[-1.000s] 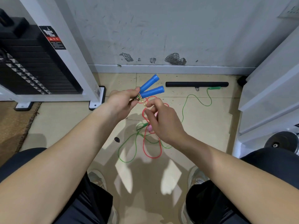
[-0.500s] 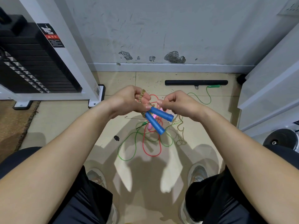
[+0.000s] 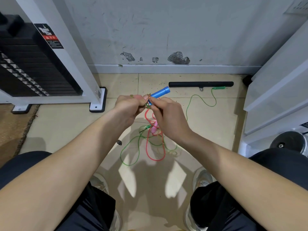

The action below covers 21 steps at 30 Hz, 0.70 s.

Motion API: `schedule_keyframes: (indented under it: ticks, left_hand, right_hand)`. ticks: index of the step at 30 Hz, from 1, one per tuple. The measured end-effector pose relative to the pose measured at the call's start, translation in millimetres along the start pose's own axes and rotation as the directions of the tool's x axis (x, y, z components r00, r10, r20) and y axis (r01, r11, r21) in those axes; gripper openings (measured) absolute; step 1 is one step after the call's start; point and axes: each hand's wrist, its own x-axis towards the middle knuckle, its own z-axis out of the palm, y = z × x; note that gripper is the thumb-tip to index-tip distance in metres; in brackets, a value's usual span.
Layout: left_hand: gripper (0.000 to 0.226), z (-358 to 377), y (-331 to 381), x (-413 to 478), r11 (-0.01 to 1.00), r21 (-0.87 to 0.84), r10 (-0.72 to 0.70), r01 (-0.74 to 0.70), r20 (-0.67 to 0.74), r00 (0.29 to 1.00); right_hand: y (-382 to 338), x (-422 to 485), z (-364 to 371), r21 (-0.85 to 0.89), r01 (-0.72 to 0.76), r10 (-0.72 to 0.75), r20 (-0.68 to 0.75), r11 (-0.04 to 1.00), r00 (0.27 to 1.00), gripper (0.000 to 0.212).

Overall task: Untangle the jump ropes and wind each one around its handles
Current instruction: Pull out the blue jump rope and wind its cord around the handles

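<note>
Above frame centre, left hand [image 3: 131, 106] and right hand [image 3: 169, 118] pinch the blue handles [image 3: 160, 93] at their lower end; the tips jut toward upper right.

Bare forearms [image 3: 83, 147], black shorts [image 3: 93, 210], pale grey sneakers [image 3: 202, 178]

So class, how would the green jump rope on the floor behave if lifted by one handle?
Probably floppy: the green rope lies in loose curves. Likely light, since the cord is thin. It crosses the red rope, so it may snag.
</note>
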Motion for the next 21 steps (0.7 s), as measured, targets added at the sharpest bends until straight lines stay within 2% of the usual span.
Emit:
schedule_keyframes:
  ticks: [6,10,13,15,17,19,21]
  left_hand:
    - [0.012,1.6,7.1,-0.7,0.988,-0.130,-0.075,0.079,0.033,0.997]
    - [0.021,-0.9,6.8,1.8,0.999,-0.035,-0.031,0.031,0.008,0.999]
    - [0.041,-0.6,7.2,2.4,1.000,-0.025,-0.009,0.009,-0.026,1.000]
    - [0.041,0.0,9.7,2.5,0.998,-0.068,-0.001,-0.002,-0.040,0.999]
    - [0.033,-1.7,15.2,2.6,0.989,-0.149,-0.008,0.001,-0.048,0.999]
    - [0.016,-6.9,23.1,3.1,0.973,-0.228,-0.053,0.046,-0.023,0.998]
    - [0.010,-12.9,31.2,2.1,0.955,-0.269,-0.115,0.125,0.054,0.992]
  right_hand:
    - [-1.9,1.0,-0.1,-0.038,0.018,-0.017,0.029,0.999,0.999,0.033]
    - [-5.5,-1.8,1.1,-0.061,0.011,-0.005,0.093,0.998,0.996,0.038]
    - [-6.0,-3.3,-0.3,-0.010,-0.009,0.009,-0.015,1.000,1.000,0.030]
    - [-8.6,-6.9,-2.1,0.076,-0.093,0.096,-0.038,0.993,0.995,0.019]
    - [-11.8,-13.4,0.4,0.200,-0.197,0.201,-0.001,0.960,0.980,0.009]
    - [-11.1,-19.6,4.7,0.257,-0.260,0.261,0.032,0.931,0.965,0.011]
    - [-5.1,-18.9,6.1,0.306,-0.330,0.304,0.130,0.893,0.944,0.015]
